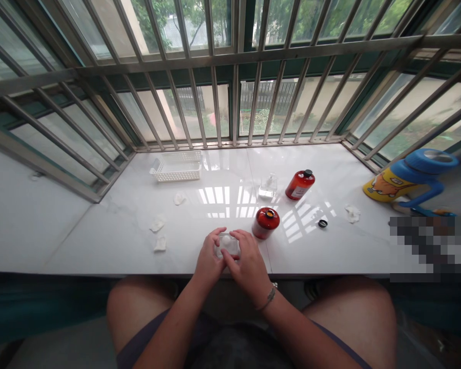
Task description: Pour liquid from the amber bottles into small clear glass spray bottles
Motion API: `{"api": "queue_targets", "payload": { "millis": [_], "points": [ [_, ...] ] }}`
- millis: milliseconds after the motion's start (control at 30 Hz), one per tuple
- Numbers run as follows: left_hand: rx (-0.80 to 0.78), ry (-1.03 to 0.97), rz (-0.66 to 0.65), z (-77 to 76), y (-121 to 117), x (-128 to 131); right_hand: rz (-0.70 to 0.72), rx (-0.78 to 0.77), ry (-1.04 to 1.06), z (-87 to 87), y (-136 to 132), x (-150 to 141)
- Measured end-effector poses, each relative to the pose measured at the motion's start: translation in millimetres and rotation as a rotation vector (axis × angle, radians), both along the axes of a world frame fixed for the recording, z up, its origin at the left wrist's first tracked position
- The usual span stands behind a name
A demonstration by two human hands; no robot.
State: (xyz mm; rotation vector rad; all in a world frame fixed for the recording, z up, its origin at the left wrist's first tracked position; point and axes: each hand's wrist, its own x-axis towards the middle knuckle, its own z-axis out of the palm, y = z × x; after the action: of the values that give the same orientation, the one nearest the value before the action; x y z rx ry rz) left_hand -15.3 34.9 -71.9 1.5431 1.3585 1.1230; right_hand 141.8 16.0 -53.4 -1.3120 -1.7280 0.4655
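We lose the sides of the clear box (pixel 227 243) behind the left hand (pixel 209 260) and the right hand (pixel 249 260), and we can't make out what its pale spot is. Up on the capped bottle (pixel 301 181), the label's (pixel 297 192) print is too small for us! Over right, a pixelated patch (pixel 432 248) swallows whatever lies there. Below, the edge chops both forearms (pixel 171 328); outside, we get only blurry greenery (pixel 311 15).

At the far edge I see metal window bars (pixel 215 60) with trees (pixel 166 18) beyond, a white perforated basket (pixel 179 175) far left, and a blue-and-yellow jug (pixel 401 177) on the right.
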Motion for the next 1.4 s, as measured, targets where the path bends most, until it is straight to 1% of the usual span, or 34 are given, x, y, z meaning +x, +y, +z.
{"api": "queue_targets", "payload": {
  "millis": [200,300,400,467,567,633,733,833,1067,1200,1400],
  "points": [
    [-0.016,-0.015,0.024,-2.6,-1.8,1.8,-0.036,-0.021,0.016,3.3,11.6,-3.6],
    [-0.028,-0.015,0.017,-2.9,-1.5,0.9,-0.035,0.05,0.08,9.8,10.6,-1.3],
    [-0.007,0.015,0.015,-4.3,-0.4,-0.6,-0.041,0.162,0.162,20.3,4.9,4.0],
    [0.011,0.039,0.012,-5.3,0.1,-1.2,-0.053,0.209,0.191,27.8,-0.1,8.6],
    [0.004,0.053,0.015,-5.4,-0.2,-1.4,-0.067,0.23,0.19,35.8,-6.9,15.0],
    [-0.015,0.055,0.023,-4.6,-0.8,-1.4,-0.064,0.237,0.187,37.3,-10.3,18.2],
    [-0.021,0.061,0.023,-3.7,-1.2,-1.7,-0.03,0.265,0.184,34.0,-13.5,21.0],
    [-0.016,0.069,0.016,-4.5,-0.9,-2.4,0.011,0.29,0.175,27.0,-13.0,21.2],
    [-0.019,0.073,0.021,-5.9,-0.8,-2.3,0.041,0.27,0.11,14.0,-11.6,19.5],
    [-0.029,0.079,0.036,-2.4,-1.4,-0.9,0.078,0.298,0.046,10.1,-19.5,23.7],
    [-0.036,0.077,0.039,1.8,-2.9,0.3,0.08,0.32,-0.009,8.8,-25.2,27.5]
  ]
}}
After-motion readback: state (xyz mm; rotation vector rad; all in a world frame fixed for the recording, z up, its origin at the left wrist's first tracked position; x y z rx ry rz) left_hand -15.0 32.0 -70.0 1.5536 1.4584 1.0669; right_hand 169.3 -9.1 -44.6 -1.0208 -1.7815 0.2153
